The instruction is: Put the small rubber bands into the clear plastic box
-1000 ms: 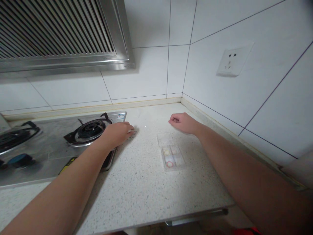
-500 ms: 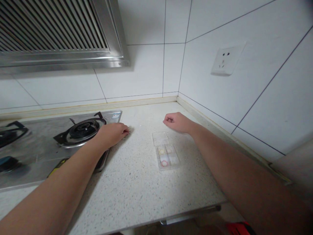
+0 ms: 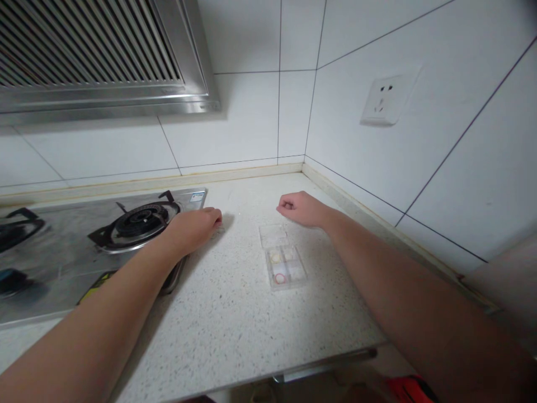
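Note:
My left hand (image 3: 202,223) rests closed at the right edge of the stove, fingertips turned down to the counter. Something small and faint shows by those fingertips, too blurred to name. My right hand (image 3: 296,207) lies on the counter as a loose fist, with no object showing in its curled fingers. Between the hands and nearer to me is a clear plastic compartment box (image 3: 298,272), its see-through lid (image 3: 272,235) folded back flat. In the box a red ring (image 3: 280,278) lies in the near left compartment, and a yellowish ring (image 3: 275,258) in the far left one.
A gas stove (image 3: 67,268) with black burners (image 3: 145,222) takes up the left side. Above it hangs a metal range hood (image 3: 193,105). White tiled walls meet behind the speckled counter (image 3: 235,330), with a socket (image 3: 385,101) on the right wall.
The view has shifted slightly, so everything sits a little further left. Both hands stay closed in nearly the same places, and the box has not moved on the counter.

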A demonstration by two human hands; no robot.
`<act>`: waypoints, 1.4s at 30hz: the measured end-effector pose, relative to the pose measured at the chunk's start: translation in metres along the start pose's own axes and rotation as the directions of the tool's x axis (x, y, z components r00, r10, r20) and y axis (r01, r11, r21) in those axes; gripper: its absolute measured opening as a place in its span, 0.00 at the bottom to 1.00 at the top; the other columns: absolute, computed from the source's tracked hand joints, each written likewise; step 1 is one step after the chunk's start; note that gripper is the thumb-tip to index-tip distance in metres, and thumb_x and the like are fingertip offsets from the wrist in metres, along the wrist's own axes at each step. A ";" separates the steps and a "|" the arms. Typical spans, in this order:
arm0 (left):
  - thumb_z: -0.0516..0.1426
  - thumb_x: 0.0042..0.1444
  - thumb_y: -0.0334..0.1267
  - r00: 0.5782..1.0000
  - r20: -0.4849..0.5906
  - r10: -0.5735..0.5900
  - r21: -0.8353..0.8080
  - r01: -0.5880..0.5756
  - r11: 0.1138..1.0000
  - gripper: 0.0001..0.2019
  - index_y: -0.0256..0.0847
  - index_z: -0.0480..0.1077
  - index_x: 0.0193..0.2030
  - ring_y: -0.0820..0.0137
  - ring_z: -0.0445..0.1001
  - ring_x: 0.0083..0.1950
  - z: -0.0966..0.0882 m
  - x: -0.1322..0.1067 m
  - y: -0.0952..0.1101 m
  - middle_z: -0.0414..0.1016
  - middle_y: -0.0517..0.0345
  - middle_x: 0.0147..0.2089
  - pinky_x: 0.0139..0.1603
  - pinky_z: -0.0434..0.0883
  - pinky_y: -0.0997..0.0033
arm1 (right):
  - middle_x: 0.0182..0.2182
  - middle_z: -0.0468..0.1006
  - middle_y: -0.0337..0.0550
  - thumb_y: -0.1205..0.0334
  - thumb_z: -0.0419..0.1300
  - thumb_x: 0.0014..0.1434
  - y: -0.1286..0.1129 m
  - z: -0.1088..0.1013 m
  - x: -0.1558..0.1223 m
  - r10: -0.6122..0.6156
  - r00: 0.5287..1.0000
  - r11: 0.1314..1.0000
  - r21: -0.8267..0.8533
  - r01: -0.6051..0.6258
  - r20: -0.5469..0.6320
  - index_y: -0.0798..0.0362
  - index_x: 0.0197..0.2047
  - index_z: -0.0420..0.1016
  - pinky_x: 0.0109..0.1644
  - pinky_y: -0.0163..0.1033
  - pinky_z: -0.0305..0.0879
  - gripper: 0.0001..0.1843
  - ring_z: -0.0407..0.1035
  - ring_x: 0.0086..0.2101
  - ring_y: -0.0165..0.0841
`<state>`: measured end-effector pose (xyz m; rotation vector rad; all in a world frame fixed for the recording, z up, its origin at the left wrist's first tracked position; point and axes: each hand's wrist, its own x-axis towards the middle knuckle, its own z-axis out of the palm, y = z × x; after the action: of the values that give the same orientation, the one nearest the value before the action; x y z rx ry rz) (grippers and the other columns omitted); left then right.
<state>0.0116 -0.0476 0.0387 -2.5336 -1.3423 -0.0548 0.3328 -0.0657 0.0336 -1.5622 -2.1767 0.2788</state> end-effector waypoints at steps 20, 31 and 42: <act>0.57 0.63 0.45 0.947 -0.159 -0.279 -0.949 -0.069 0.307 0.11 0.39 0.73 0.40 0.72 0.70 0.33 -0.002 -0.002 0.075 0.78 0.54 0.37 0.33 0.65 0.73 | 0.28 0.74 0.39 0.49 0.57 0.59 -0.057 0.003 -0.010 -0.143 0.983 0.922 0.376 0.088 0.119 0.58 0.40 0.75 0.32 0.28 0.54 0.19 0.60 0.26 0.18; 0.56 0.62 0.43 0.942 -0.183 -0.281 -0.945 -0.090 0.315 0.10 0.39 0.72 0.40 0.71 0.70 0.35 -0.002 0.001 0.070 0.78 0.54 0.38 0.35 0.65 0.72 | 0.26 0.71 0.37 0.49 0.58 0.60 -0.059 0.011 -0.010 -0.192 0.977 0.890 0.437 0.131 0.098 0.58 0.38 0.73 0.30 0.27 0.54 0.18 0.59 0.26 0.18; 0.59 0.59 0.43 0.962 -0.034 -0.272 -0.999 -0.023 0.045 0.10 0.37 0.71 0.40 0.76 0.64 0.27 -0.020 -0.007 0.086 0.75 0.55 0.35 0.22 0.58 0.77 | 0.25 0.71 0.38 0.50 0.62 0.57 -0.062 0.004 -0.009 -0.169 0.985 0.836 0.535 0.118 0.047 0.59 0.38 0.73 0.29 0.27 0.56 0.18 0.60 0.25 0.19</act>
<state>0.0797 -0.1043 0.0375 -3.1025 -1.7423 -2.0050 0.2807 -0.0949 0.0540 -1.0835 -2.0273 0.8416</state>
